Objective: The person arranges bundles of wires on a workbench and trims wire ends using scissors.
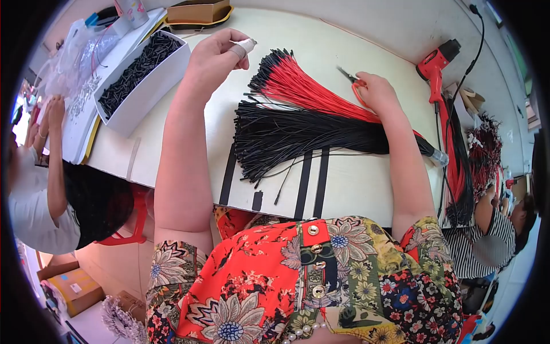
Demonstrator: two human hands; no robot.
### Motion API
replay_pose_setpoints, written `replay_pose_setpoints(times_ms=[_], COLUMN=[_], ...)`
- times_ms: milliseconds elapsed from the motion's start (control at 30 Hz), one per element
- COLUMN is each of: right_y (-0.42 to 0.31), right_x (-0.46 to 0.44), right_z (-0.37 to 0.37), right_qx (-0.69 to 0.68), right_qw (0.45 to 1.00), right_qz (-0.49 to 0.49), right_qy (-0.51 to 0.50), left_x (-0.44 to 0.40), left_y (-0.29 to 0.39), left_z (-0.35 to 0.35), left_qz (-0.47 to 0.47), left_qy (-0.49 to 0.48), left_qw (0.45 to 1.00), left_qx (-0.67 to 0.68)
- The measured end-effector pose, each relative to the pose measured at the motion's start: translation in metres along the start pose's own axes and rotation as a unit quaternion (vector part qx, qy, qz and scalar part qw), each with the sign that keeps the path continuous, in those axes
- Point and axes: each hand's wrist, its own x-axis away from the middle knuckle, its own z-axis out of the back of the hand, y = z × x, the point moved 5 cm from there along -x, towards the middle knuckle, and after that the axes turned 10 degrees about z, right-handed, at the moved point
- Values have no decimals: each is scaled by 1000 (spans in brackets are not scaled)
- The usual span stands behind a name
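My left hand is raised over the table, left of the wire bundles. Its fingers are pinched together, and a white wrap covers one fingertip. Whether anything small is between them cannot be seen. My right hand is closed around orange-handled scissors, their blades pointing up and left. Below the hands lie a fanned bundle of red wires with black ends and a bundle of black wires. The black bundle passes under my right forearm toward a clear wrapped end.
A white box full of small black pieces stands at the left. A red heat gun and more red and black wires are at the right. A brown tray sits at the back. Other people sit on both sides.
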Motion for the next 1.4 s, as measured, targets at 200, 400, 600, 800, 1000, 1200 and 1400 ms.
replay_pose_setpoints(times_ms=[200,400,600,800,1000,1200,1400], right_y=[-94,-190,-192,-157,-171,-199,-198], right_x=[26,46,42,40,34,31,22], right_z=[59,49,40,45,26,23,6], right_qx=[-186,-182,-244,-497,-437,-161,-153], right_qw=[975,946,926,829,860,942,948], right_qz=[93,268,285,248,263,294,277], right_qy=[76,32,43,56,11,24,-48], left_x=[-16,-21,-25,-27,-27,-37,-50], left_y=[-22,-32,-35,-37,-39,-40,-48], left_z=[15,22,24,26,28,30,23], left_qz=[34,42,38,46,36,41,62], left_qy=[66,83,86,94,87,97,61], left_qw=[997,996,996,995,995,993,986], left_qx=[13,5,-5,-1,18,50,143])
